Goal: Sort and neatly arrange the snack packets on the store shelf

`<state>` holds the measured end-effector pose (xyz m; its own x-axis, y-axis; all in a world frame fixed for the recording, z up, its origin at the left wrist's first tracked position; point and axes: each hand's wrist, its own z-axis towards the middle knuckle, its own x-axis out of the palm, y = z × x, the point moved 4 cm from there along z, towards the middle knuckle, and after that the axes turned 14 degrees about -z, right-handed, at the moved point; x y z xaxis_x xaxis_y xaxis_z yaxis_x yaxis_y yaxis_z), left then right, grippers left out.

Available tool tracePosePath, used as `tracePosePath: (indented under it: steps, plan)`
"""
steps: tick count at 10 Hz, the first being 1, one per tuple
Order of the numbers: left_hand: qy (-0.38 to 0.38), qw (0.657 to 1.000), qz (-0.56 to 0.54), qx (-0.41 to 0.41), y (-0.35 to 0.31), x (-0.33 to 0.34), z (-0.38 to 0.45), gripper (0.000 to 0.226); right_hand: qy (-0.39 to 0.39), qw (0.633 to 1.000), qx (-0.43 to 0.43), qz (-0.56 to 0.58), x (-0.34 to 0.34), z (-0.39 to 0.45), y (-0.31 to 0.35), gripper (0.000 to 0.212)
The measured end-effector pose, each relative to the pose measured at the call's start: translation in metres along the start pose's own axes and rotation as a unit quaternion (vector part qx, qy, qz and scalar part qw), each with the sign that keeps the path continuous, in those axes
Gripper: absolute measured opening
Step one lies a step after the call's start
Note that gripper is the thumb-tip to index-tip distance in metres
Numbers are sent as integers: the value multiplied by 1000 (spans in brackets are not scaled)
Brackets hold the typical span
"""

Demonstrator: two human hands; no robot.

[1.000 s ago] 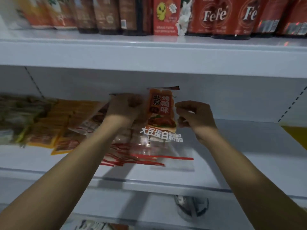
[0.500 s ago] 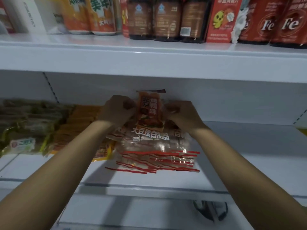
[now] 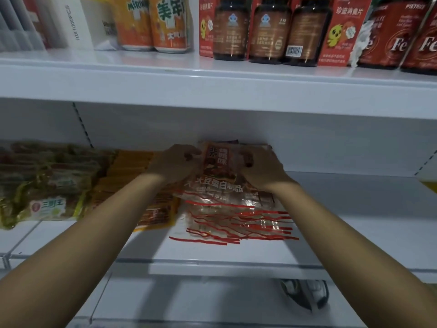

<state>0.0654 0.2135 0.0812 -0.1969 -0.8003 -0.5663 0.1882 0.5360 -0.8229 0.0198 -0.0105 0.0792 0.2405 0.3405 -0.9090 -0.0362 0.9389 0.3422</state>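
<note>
A stack of clear snack packets with red stripes lies on the white middle shelf, fanned toward the front edge. The top packet has an orange label with white characters. My left hand grips the stack's left top corner. My right hand grips its right top corner. Both hands press the packets toward the shelf's back wall. Left of the stack lie orange-yellow packets, partly under my left forearm, and greenish packets further left.
The upper shelf overhangs closely and carries orange cans, dark bottles and red boxes. A yellow item peeks in at the right edge. A shoe shows below on the floor.
The right hand closed in onto the packet stack and both hands pushed it back and down onto the shelf. The camera view shifted left and upward.
</note>
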Motion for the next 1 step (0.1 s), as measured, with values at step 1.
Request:
tracePosePath:
  steps: [1]
  plan:
    - [-8, 1000, 20, 3, 5, -3, -4, 53, -53, 994, -24, -94, -11, -11, 5, 39]
